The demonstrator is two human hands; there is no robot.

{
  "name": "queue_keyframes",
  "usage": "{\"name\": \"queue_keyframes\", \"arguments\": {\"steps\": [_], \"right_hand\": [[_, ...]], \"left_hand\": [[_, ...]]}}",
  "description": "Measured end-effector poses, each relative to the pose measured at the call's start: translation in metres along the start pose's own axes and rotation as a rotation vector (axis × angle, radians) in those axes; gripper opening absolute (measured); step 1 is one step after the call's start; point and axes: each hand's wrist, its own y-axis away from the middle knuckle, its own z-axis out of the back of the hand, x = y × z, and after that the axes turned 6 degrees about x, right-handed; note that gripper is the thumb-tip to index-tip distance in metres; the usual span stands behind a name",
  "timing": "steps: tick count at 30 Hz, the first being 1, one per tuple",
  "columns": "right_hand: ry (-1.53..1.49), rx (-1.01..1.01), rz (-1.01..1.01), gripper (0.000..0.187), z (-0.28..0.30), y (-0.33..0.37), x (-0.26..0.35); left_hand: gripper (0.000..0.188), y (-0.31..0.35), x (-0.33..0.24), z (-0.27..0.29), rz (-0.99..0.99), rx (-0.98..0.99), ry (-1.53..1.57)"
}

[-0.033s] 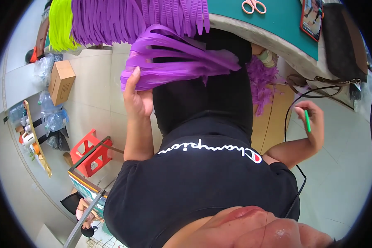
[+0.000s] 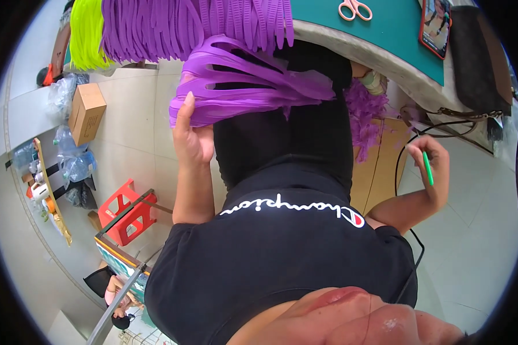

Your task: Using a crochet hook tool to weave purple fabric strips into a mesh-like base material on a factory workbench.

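My left hand (image 2: 193, 135) grips a bunch of purple rubbery straps (image 2: 242, 95) by its left end, thumb on top and the other fingers hidden beneath. Thin film seems to join some of the straps, which fan out over my lap. Off to the right, away from the straps, my right hand (image 2: 437, 161) is closed around a slim green-handled tool (image 2: 427, 168); its tip is too small to make out. A thick row of purple straps (image 2: 195, 29) hangs over the table edge ahead, with lime-green straps (image 2: 86, 34) at its left.
Pink-handled scissors (image 2: 355, 9) and a phone (image 2: 435, 27) lie on the green tabletop (image 2: 397, 40). Purple scraps (image 2: 365, 112) heap below the table edge, by a black cable (image 2: 397, 167). At left are a cardboard box (image 2: 87, 114), a red stool (image 2: 126, 213) and another person (image 2: 116, 290).
My right hand has shifted slightly up and to the left with the green-handled tool. The left hand and the straps look almost the same.
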Motion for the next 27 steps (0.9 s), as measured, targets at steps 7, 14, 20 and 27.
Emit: {"name": "queue_keyframes", "arguments": {"steps": [7, 14, 20, 27], "right_hand": [[-0.32, -0.057, 0.682, 0.032, -0.112, -0.092, 0.063], [-0.76, -0.031, 0.521, 0.023, -0.122, -0.111, 0.064], [-0.401, 0.214, 0.834, 0.034, -0.151, -0.119, 0.086], [-0.761, -0.259, 0.746, 0.033, -0.113, -0.132, 0.082]], "left_hand": [[0.055, 0.022, 0.01, -0.031, 0.041, 0.392, -0.171], [0.061, 0.018, 0.015, -0.025, -0.007, 0.624, 0.052], [0.059, 0.02, 0.023, -0.036, 0.066, 0.502, -0.089], [0.032, 0.007, 0.02, -0.02, 0.026, 0.356, -0.345]]}}
